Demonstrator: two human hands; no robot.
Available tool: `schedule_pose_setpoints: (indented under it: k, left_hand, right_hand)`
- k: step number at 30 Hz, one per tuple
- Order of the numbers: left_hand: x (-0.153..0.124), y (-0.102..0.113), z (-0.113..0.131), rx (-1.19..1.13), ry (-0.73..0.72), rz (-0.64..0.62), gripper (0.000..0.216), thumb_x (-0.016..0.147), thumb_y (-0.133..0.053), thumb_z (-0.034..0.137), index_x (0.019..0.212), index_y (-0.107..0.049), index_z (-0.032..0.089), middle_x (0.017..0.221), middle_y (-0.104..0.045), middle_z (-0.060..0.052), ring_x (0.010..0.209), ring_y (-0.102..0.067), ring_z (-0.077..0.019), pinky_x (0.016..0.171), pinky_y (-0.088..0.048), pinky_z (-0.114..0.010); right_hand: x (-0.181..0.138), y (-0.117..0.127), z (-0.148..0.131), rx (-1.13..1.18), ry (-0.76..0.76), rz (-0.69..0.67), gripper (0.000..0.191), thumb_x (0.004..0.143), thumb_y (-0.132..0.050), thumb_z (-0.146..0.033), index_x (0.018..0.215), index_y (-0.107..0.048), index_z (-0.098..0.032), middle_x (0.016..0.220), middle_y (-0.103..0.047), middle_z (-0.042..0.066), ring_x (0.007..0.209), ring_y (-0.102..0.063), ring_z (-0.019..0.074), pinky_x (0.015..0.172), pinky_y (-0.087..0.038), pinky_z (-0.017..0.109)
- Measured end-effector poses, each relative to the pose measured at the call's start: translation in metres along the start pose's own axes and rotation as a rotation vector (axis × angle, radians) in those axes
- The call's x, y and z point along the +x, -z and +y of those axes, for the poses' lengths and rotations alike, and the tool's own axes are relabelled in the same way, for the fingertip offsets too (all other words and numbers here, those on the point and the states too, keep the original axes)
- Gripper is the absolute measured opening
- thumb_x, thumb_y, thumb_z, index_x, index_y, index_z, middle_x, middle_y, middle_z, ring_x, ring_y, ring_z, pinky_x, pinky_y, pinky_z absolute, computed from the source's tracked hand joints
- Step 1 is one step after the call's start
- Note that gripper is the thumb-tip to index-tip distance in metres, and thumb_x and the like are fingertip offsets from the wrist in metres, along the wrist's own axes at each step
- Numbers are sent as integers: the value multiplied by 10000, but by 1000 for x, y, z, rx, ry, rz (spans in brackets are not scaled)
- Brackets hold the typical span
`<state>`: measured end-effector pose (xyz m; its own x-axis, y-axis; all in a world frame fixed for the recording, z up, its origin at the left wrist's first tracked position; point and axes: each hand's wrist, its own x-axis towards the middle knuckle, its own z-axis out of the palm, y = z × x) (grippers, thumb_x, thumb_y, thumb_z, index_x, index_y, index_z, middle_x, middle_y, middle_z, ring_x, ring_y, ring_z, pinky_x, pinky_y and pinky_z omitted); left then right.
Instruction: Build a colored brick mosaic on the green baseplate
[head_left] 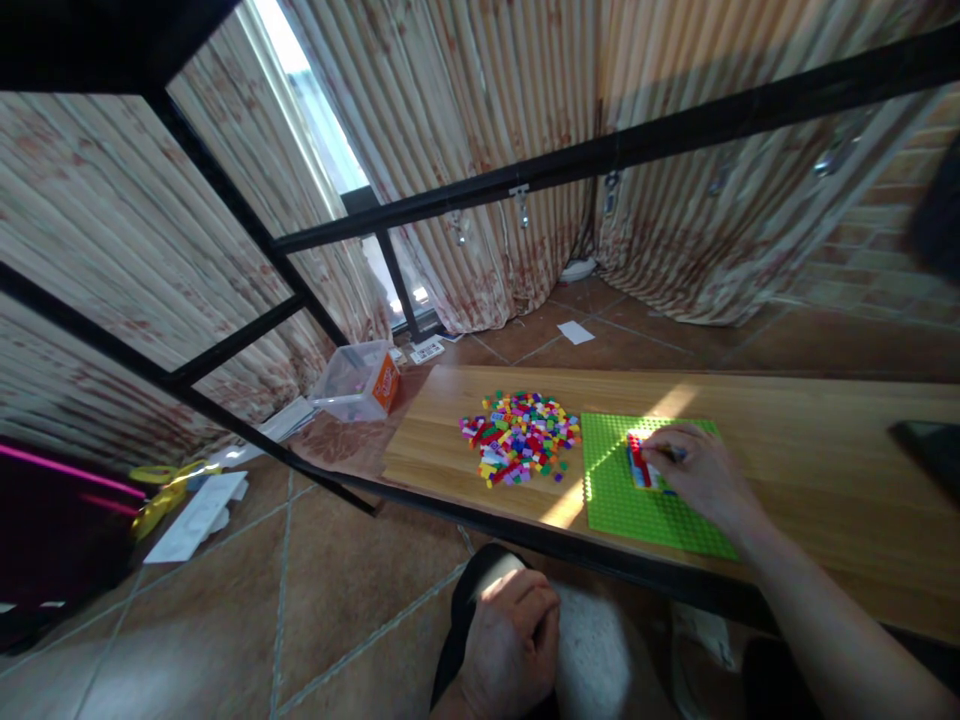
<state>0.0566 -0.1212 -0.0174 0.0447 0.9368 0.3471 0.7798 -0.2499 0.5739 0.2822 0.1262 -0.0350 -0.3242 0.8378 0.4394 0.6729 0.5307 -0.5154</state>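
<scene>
On the table lies a green studded baseplate [622,520]. A small cluster of building bricks [640,462], with red, white and blue among them, sits on its middle. My right hand [697,475] reaches over the plate from the right, its fingers pinched at a brick in this cluster; the fingers hide most of that brick. Left of the plate spreads a heap of loose bricks [525,435] in many colours. My left hand [517,635] rests on my knee below the table edge, fingers curled in and nothing seen in them.
The wooden table [810,450] has a dark front edge. A dark flat object [930,450] lies at its right end. Beyond the left end stands a clear plastic box [352,385] with an orange label. Black metal bars [480,195] cross in front of the curtains [510,100].
</scene>
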Motion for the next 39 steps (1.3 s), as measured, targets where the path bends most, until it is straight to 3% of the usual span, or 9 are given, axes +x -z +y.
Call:
schedule_pose_setpoints:
  k: [5,9,12,16,18,21,25,31,39]
  left_hand:
    - [-3,-1,3,-39,15,3,196,852,-505,81,802,-661,188,813,-665,-56,737,-615,-146,646,-499,-234]
    - [2,7,3,-227,98,65,176,882,-513,125,823,-666,189,808,-666,-44,743,-616,-139,676,-507,-235]
    - [24,22,-12,-309,262,199,152,895,-538,180,836,-678,185,867,-686,-43,807,-642,-151,730,-520,-245]
    - [80,47,-53,-151,408,368,128,856,-576,188,914,-689,169,881,-690,-42,788,-639,-154,729,-519,-255]
    - [113,57,-73,-27,372,323,157,853,-555,150,941,-685,161,881,-678,-38,749,-625,-141,728,-516,-258]
    - [157,62,-95,250,258,154,273,870,-470,83,1064,-660,100,1065,-664,-107,960,-631,-183,877,-499,-313]
    - [193,52,-114,307,222,0,411,778,-525,-2,1148,-655,121,1133,-692,-113,1076,-613,-234,1005,-449,-369]
    - [206,36,-131,360,233,-141,567,737,-516,-29,1251,-637,179,1133,-722,-88,1069,-621,-252,996,-457,-386]
    - [208,40,-134,419,234,-182,334,829,-571,134,1101,-728,247,1090,-734,-59,1083,-613,-252,984,-446,-396]
  right_hand:
    - [0,-1,1,6,7,2,245,806,-516,-298,670,-715,-258,824,-736,39,827,-661,248,806,-499,413]
    - [0,0,-2,5,16,1,256,818,-507,-312,670,-710,-260,823,-734,37,830,-659,246,814,-493,411]
    - [0,2,-4,13,11,-1,266,830,-501,-318,663,-700,-258,827,-731,39,827,-655,240,796,-494,396]
    - [0,4,-6,11,-54,7,275,854,-497,-353,712,-704,-243,828,-725,55,788,-651,240,743,-490,392]
    - [0,4,-6,-1,-75,22,284,866,-493,-372,736,-705,-235,829,-723,64,773,-649,243,738,-490,398]
    - [1,2,-4,-32,-77,45,285,874,-495,-381,761,-709,-231,848,-726,76,791,-650,253,748,-490,405]
    - [1,0,-3,-57,-94,47,290,878,-490,-381,764,-709,-231,861,-725,80,793,-643,260,724,-489,404]
    - [0,4,-7,-26,-71,24,284,881,-489,-353,726,-696,-237,854,-719,58,811,-639,235,743,-483,370]
    - [2,4,-7,-2,-64,26,292,882,-477,-357,720,-688,-235,821,-713,54,795,-631,235,753,-469,383]
